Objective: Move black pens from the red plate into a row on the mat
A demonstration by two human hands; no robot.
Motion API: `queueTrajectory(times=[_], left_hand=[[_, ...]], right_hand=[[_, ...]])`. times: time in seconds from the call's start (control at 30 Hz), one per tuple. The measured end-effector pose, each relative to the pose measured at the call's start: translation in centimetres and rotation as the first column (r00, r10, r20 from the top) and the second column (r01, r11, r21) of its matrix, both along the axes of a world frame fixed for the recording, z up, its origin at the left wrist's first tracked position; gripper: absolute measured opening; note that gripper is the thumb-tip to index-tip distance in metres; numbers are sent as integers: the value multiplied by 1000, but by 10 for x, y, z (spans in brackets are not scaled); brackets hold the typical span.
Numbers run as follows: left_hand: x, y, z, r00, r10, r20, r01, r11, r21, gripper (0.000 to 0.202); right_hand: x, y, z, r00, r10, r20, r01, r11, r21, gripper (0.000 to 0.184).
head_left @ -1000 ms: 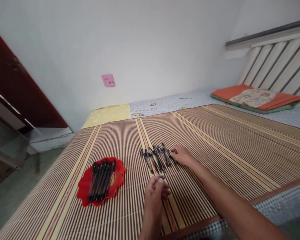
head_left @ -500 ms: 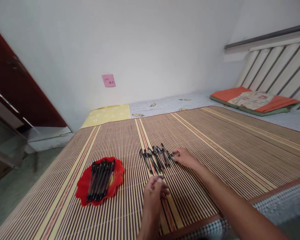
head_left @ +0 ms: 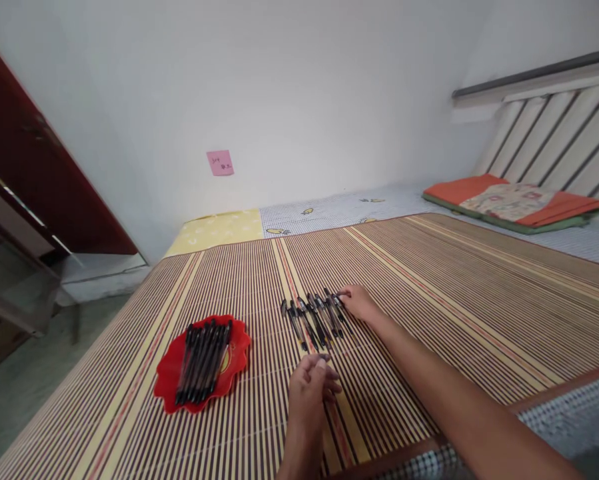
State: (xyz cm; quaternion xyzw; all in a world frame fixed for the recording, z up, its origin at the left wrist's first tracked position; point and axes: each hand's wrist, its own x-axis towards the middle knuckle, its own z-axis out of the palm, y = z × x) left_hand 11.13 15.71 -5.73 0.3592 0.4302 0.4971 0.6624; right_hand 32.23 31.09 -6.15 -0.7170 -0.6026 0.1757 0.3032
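Several black-capped pens [head_left: 306,323] lie slanted side by side in a row on the striped mat [head_left: 259,280]. At the right end of this row, my right hand [head_left: 360,303] has its fingertips pinched on the upper end of a pen [head_left: 346,321]. My left hand [head_left: 309,387] hovers just in front of the row's near ends, fingers loosely curved and parted, with nothing visible in it. Off to the left, a red scalloped plate [head_left: 166,370] bears a bundle of similar pens [head_left: 204,360], lying lengthwise together.
The mat covers a bed with patterned sheets [head_left: 324,207]. A folded orange and floral cloth [head_left: 514,200] lies at the far right beside a slatted white headboard [head_left: 554,133]. A pink note [head_left: 220,163] sticks to the wall behind. A dark red door [head_left: 44,147] stands at the left.
My right hand has moved slightly up and left, and a pen now lies by its fingertips at the row's right end. My left hand stays nearly still. The view has shifted slightly.
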Motion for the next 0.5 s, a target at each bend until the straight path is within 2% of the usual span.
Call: queueTrajectory(times=[0.13, 0.23, 0.33, 0.37, 0.43, 0.5], left_hand=[[0, 2, 0, 999, 31, 31, -31, 999, -6, 39], [-7, 5, 9, 993, 100, 66, -102, 994, 29, 42], [-18, -1, 26, 973, 213, 93, -216, 976, 28, 40], [-20, -8, 33, 970, 230, 81, -232, 972, 21, 40], [-22, -31, 44, 981, 195, 17, -195, 981, 20, 40], [-20, -64, 52, 996, 64, -56, -62, 998, 30, 36]], right_hand=[[5, -17, 7, 998, -25, -53, 26, 999, 24, 30], [-1, -48, 28, 993, -63, -97, 69, 996, 58, 32], [-29, -112, 50, 984, -56, -168, 78, 988, 133, 34], [-43, -139, 52, 966, -10, -259, 59, 981, 184, 36], [-73, -195, 47, 934, 121, -337, -7, 948, 319, 36], [-98, -244, 31, 908, 263, -325, -123, 911, 395, 31]])
